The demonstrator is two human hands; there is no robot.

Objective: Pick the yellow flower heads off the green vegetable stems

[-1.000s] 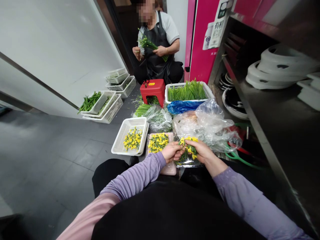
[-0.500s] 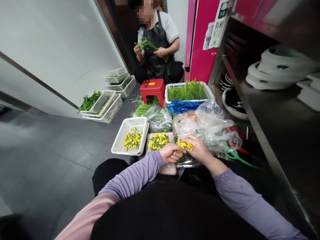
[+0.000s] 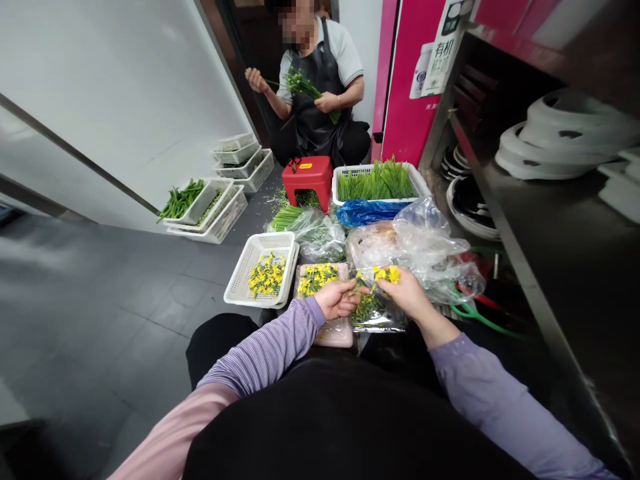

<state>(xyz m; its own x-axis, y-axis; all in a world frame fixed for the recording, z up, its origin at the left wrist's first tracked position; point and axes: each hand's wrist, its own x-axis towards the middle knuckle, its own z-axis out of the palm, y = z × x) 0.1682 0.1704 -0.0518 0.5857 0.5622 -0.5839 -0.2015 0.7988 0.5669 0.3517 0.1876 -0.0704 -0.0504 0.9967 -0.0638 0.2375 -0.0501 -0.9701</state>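
Note:
Yellow flowers (image 3: 387,274) stick out of my right hand (image 3: 406,292), which is closed round them above a clear plastic tray (image 3: 380,325) holding more green and yellow pieces. Just left of it, my left hand (image 3: 339,299) is closed over the edge of a pink tray (image 3: 334,335); what its fingers pinch is too small to make out. Yellow flowers with green stems (image 3: 317,277) lie on the pink tray. Further left, a white basket (image 3: 234,283) holds more yellow flowers (image 3: 267,275). The two hands are slightly apart.
Clear plastic bags (image 3: 425,250), a blue bag (image 3: 373,213) and a basket of green stalks (image 3: 377,181) lie ahead. Behind a red stool (image 3: 307,179), a person (image 3: 320,87) holds green stems. Stacked baskets (image 3: 210,217) stand left; a metal shelf (image 3: 545,220) runs along the right.
My right hand has moved slightly right with the yellow flowers, away from my left hand. The other person's one hand has swung out to the left, away from the bunch.

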